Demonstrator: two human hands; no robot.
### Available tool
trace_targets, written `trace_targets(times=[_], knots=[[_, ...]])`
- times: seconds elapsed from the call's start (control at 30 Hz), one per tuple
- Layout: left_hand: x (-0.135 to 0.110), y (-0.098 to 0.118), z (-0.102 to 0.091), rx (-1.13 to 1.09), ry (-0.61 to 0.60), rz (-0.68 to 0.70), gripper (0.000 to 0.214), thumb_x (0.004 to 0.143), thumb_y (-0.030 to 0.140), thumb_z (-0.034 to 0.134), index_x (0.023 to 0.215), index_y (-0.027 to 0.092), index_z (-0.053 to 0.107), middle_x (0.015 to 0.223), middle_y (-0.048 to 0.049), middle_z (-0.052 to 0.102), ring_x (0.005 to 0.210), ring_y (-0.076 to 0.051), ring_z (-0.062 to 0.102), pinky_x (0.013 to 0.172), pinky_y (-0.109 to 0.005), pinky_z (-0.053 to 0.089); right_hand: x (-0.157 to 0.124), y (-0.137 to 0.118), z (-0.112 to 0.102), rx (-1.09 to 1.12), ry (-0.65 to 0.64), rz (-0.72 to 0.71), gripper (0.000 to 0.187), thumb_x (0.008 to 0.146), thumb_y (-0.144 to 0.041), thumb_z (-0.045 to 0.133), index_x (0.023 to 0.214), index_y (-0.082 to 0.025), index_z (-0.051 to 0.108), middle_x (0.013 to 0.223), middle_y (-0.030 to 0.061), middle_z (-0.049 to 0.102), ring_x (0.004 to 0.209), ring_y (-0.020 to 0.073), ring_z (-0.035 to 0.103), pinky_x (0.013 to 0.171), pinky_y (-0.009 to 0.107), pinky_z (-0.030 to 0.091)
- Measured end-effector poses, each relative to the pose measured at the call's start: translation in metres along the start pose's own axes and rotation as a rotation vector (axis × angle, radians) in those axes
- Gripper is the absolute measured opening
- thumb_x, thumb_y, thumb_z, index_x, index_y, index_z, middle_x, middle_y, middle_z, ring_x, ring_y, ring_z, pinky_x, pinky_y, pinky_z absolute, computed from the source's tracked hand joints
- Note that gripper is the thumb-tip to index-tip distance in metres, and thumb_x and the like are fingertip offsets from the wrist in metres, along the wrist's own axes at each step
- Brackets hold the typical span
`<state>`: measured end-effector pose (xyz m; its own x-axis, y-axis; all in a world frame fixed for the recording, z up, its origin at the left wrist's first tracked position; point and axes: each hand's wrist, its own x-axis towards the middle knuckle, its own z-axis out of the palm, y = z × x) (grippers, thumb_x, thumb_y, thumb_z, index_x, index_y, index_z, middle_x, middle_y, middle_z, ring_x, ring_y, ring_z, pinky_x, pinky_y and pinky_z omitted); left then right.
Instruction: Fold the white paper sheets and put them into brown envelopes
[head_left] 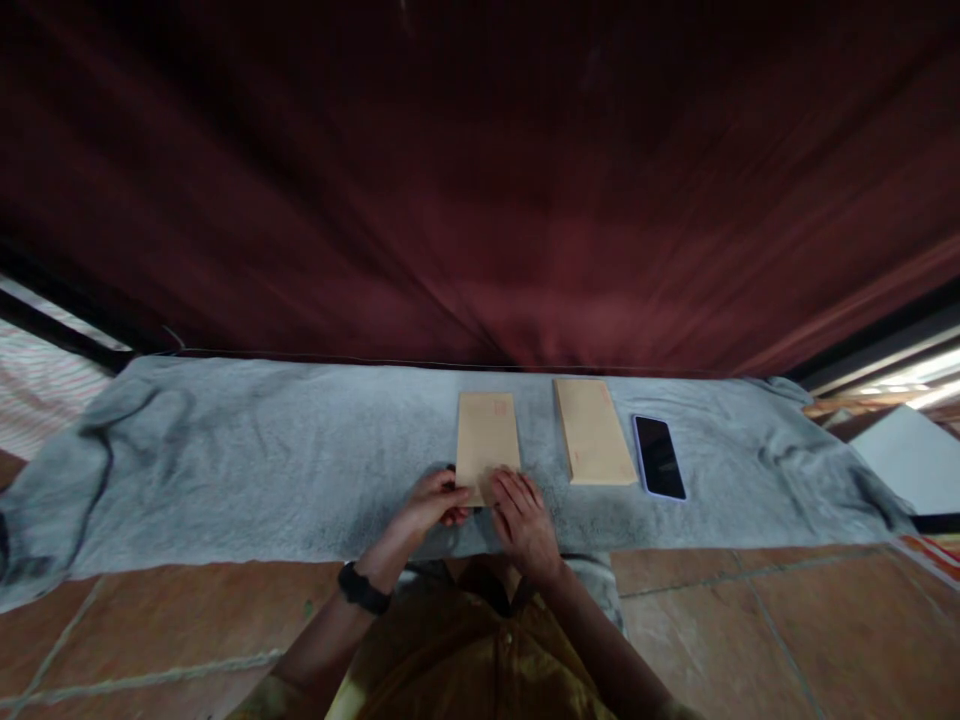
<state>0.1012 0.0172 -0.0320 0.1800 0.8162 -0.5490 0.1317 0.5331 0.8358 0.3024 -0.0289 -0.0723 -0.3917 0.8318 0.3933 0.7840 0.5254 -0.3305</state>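
Note:
A tan envelope lies flat on a grey cloth, its near end under both my hands. My left hand has its fingers curled at the envelope's near left corner, next to a small dark object that I cannot make out. My right hand rests on the near right corner with fingers stretched flat on the paper. A black band sits on my left wrist.
A second tan envelope lies to the right, and a dark phone beside it. A dark red curtain hangs behind the cloth. Brown floor tiles lie in front. A white sheet shows at far right.

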Motion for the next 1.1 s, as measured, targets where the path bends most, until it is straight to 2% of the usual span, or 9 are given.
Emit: trace_targets(times=[0.1, 0.23, 0.3, 0.43, 0.63, 0.77, 0.87, 0.97, 1.1], knots=[[-0.005, -0.001, 0.003, -0.058, -0.043, 0.000, 0.033, 0.073, 0.040, 0.073, 0.093, 0.016, 0.063, 0.062, 0.0017, 0.068, 0.051, -0.011, 0.059, 0.047, -0.021, 0.038, -0.005, -0.007, -0.003, -0.025, -0.008, -0.063, 0.051, 0.100, -0.021, 0.044, 0.151, -0.018, 0.044, 0.149, 0.0083, 0.055, 0.143, 0.0226, 0.042, 0.123, 0.048, 0.026], [-0.008, -0.005, 0.007, -0.111, -0.054, -0.005, 0.036, 0.071, 0.040, 0.074, 0.096, 0.016, 0.063, 0.065, 0.0011, 0.068, 0.053, -0.011, 0.059, 0.048, -0.022, 0.038, -0.006, -0.013, 0.000, -0.118, 0.031, -0.019, 0.047, 0.100, -0.016, 0.044, 0.146, -0.023, 0.051, 0.147, 0.0074, 0.057, 0.140, 0.0258, 0.044, 0.123, 0.056, 0.018], [-0.009, -0.005, 0.008, -0.135, -0.058, -0.006, 0.040, 0.071, 0.041, 0.075, 0.099, 0.016, 0.064, 0.067, 0.0009, 0.069, 0.054, -0.011, 0.059, 0.050, -0.021, 0.039, -0.005, -0.014, 0.003, -0.142, 0.047, 0.011, 0.043, 0.099, -0.018, 0.048, 0.141, -0.024, 0.056, 0.145, 0.0075, 0.058, 0.134, 0.0282, 0.049, 0.118, 0.055, 0.025], [-0.010, -0.005, 0.012, -0.178, -0.082, -0.007, 0.041, 0.070, 0.043, 0.079, 0.097, 0.016, 0.066, 0.067, 0.0002, 0.069, 0.054, -0.011, 0.059, 0.050, -0.022, 0.038, -0.004, -0.016, 0.004, -0.124, 0.006, 0.030, 0.043, 0.096, -0.016, 0.053, 0.138, -0.022, 0.059, 0.134, 0.0089, 0.065, 0.110, 0.0254, 0.060, 0.096, 0.040, 0.045], [-0.014, 0.000, 0.020, -0.256, -0.079, 0.029, 0.047, 0.076, 0.055, 0.074, 0.101, 0.016, 0.067, 0.071, -0.0020, 0.070, 0.058, -0.012, 0.061, 0.055, -0.024, 0.044, -0.001, -0.015, -0.014, -0.040, 0.062, 0.014, 0.043, 0.095, -0.014, 0.055, 0.137, -0.024, 0.060, 0.119, 0.0090, 0.069, 0.103, 0.0230, 0.062, 0.087, 0.036, 0.046], [-0.017, 0.006, 0.017, -0.422, -0.033, 0.082, 0.060, 0.081, 0.069, 0.063, 0.104, 0.013, 0.067, 0.084, -0.0089, 0.074, 0.073, -0.017, 0.067, 0.064, -0.027, 0.049, 0.016, -0.013, -0.038, 0.051, 0.261, 0.123, 0.037, 0.097, -0.014, 0.053, 0.129, -0.027, 0.066, 0.109, 0.0071, 0.071, 0.096, 0.0200, 0.064, 0.084, 0.034, 0.046], [-0.018, 0.010, 0.015, -0.425, 0.029, 0.076, 0.059, 0.076, 0.065, 0.072, 0.105, 0.014, 0.068, 0.092, -0.0096, 0.075, 0.081, -0.018, 0.069, 0.071, -0.029, 0.051, 0.035, -0.011, -0.058, 0.298, 0.483, 0.340, 0.023, 0.099, -0.022, 0.054, 0.113, -0.025, 0.073, 0.103, 0.0064, 0.071, 0.095, 0.0193, 0.065, 0.085, 0.033, 0.049], [-0.021, 0.013, 0.020, -0.341, 0.065, 0.062, 0.055, 0.072, 0.057, 0.079, 0.107, 0.016, 0.070, 0.100, -0.0096, 0.075, 0.088, -0.019, 0.069, 0.075, -0.029, 0.052, 0.051, -0.007, -0.070, 0.677, 0.659, 0.658, 0.017, 0.093, -0.035, 0.063, 0.098, -0.022, 0.072, 0.093, 0.0038, 0.071, 0.087, 0.0179, 0.065, 0.082, 0.032, 0.051], [-0.023, 0.015, 0.035, -0.308, 0.039, 0.063, 0.054, 0.076, 0.057, 0.076, 0.111, 0.017, 0.068, 0.104, -0.0097, 0.075, 0.092, -0.021, 0.069, 0.077, -0.031, 0.054, 0.055, -0.004, -0.059, 1.340, 0.729, 0.965, 0.026, 0.076, -0.041, 0.079, 0.090, -0.022, 0.068, 0.089, 0.0002, 0.073, 0.078, 0.0145, 0.066, 0.072, 0.027, 0.053]])
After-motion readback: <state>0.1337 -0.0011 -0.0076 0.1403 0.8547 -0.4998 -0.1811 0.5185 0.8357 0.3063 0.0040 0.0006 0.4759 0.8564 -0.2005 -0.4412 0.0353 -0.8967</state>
